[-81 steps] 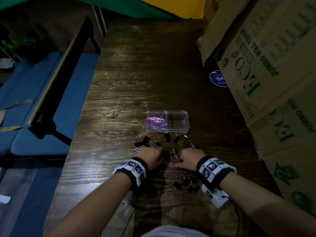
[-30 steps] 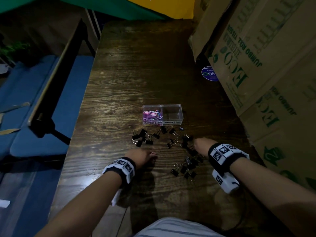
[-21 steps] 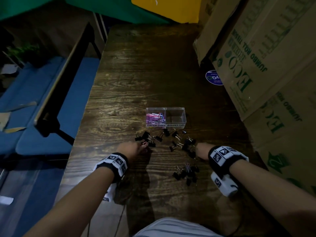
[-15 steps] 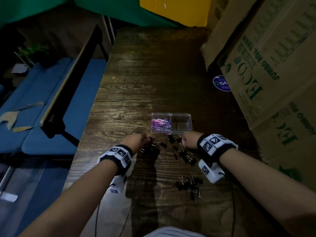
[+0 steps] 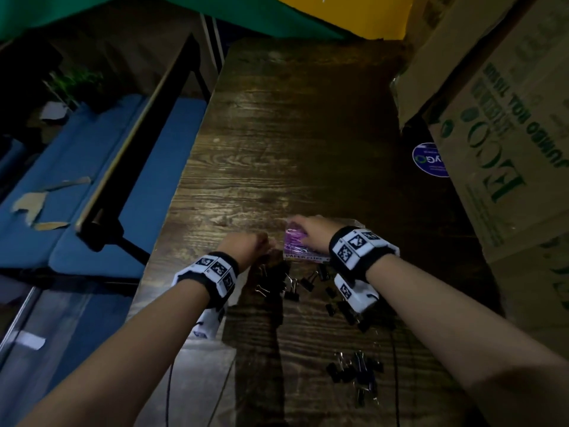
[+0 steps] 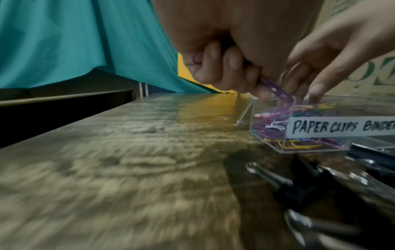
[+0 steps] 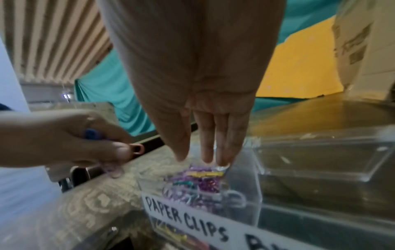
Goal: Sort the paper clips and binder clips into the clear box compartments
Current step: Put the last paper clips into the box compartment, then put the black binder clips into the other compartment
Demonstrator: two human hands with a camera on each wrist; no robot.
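Reaching over the clear box [image 5: 303, 257], the right hand [image 5: 311, 234] is being held with its fingers [image 7: 222, 143] straight and close together, their tips pointing into the compartment labelled for paper clips [image 7: 196, 186], which is lying directly beneath them. Several coloured clips are being pinched in the curled fingers of the left hand [image 5: 246, 246], just beside the box's left wall. Black binder clips [image 5: 289, 285] are lying scattered on the wooden table [image 5: 292, 134], between and behind both wrists.
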